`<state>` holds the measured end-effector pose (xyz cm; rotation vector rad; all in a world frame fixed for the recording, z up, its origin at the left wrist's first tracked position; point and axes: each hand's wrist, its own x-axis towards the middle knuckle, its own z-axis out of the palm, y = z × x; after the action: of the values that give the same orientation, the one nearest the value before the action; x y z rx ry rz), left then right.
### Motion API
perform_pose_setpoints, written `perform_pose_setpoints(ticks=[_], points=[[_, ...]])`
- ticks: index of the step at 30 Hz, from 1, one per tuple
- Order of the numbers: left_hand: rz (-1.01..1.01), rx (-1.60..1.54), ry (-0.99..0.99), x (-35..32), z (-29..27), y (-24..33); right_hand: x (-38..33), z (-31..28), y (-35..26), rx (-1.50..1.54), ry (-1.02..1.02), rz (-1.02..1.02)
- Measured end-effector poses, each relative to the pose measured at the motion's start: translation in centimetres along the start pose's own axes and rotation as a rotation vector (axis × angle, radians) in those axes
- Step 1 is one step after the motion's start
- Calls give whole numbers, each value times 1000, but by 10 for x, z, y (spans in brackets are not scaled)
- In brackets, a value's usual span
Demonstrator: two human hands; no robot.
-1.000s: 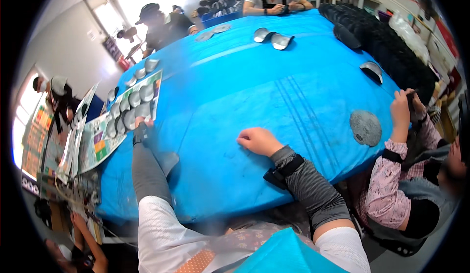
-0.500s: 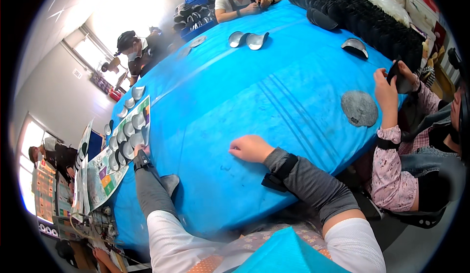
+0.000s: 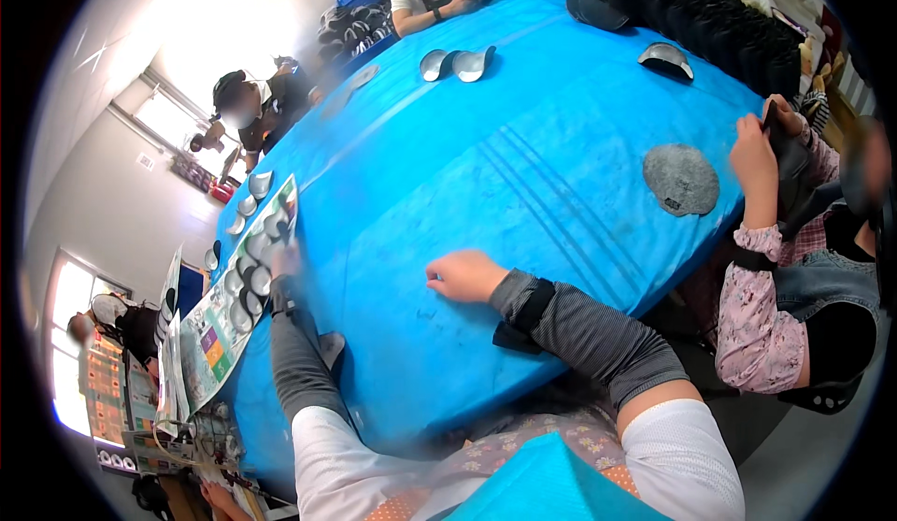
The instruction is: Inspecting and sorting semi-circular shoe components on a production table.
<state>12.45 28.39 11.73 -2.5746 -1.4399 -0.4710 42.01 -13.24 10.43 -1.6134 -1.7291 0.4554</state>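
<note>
My left hand (image 3: 286, 265) is smeared by motion beside a cluster of grey cupped pieces (image 3: 252, 278), which lie in rows on a printed sheet (image 3: 207, 353) at the left of the blue-covered table (image 3: 420, 213). Whether its fingers hold one of the pieces does not show. My right hand (image 3: 467, 275) is over the table's near middle, its fingers curled in. Something tiny may be at its fingertips, too small to name. Another grey cupped piece (image 3: 331, 348) sits beside my left forearm, partly hidden by it.
A flat grey round piece (image 3: 680, 180) lies to the right, with a cupped piece (image 3: 666, 60) farther back. Two more cupped pieces (image 3: 458, 63) sit at the far side. Black cupped pieces (image 3: 691, 16) are stacked far right. A co-worker's hands (image 3: 759, 152) work at the right edge.
My left hand has moved slightly away from me along the cluster and blurred. My right hand stays curled in nearly the same place. The whole view has shifted a little.
</note>
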Motion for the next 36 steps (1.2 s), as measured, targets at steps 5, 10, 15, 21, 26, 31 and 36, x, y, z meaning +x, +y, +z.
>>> perform_pose_setpoints(ticks=[5,10,15,21,26,31,36], points=[[198,-210,146,-10,-4,142,-9,4,-9,4,4,-12],[-702,-1807,-62,-53,-32,332,-14,20,-13,-8,29,-20],[-755,-2160,-318,-108,-76,467,-15,50,19,-245,251,-331],[558,-1559,-998,-147,-114,503,-23,48,55,529,112,-222],[567,-894,141,-111,-79,443,-21,35,29,475,75,-101],[-229,-353,30,-92,-28,339,-19,40,-2,49,21,-8],[-351,-534,-57,-97,-11,292,-12,52,-23,79,-5,-3]])
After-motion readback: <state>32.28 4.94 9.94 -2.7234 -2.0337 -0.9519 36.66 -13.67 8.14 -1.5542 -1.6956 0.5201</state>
